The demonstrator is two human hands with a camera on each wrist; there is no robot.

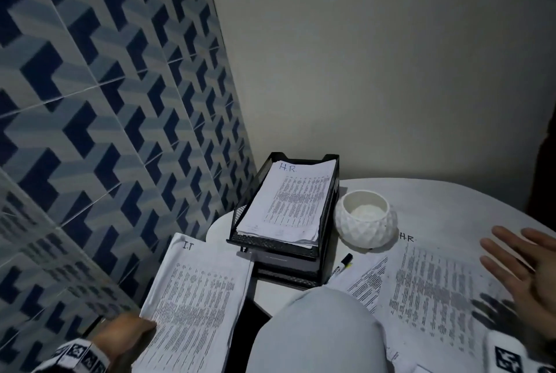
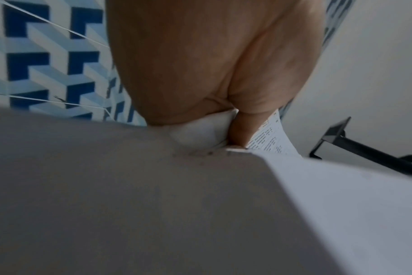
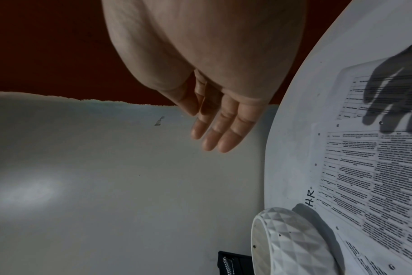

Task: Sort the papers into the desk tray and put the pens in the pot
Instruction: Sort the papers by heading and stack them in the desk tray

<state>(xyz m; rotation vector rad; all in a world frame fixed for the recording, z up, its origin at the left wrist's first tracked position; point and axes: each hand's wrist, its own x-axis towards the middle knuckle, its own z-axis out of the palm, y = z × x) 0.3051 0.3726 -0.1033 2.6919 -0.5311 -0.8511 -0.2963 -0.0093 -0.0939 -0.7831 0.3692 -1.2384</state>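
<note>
Left hand (image 1: 126, 332): grips the I.T paper stack (image 1: 195, 297), fingers hidden underneath.
Right hand (image 1: 520, 267): fingers spread, above table (image 1: 451, 201), partly cropped.
Pen (image 1: 341, 266): half-buried under papers.

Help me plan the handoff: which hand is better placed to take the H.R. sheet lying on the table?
Right. The right hand hovers open just above the H.R. sheet, while the left hand is far off, gripping the I.T. stack.
</note>
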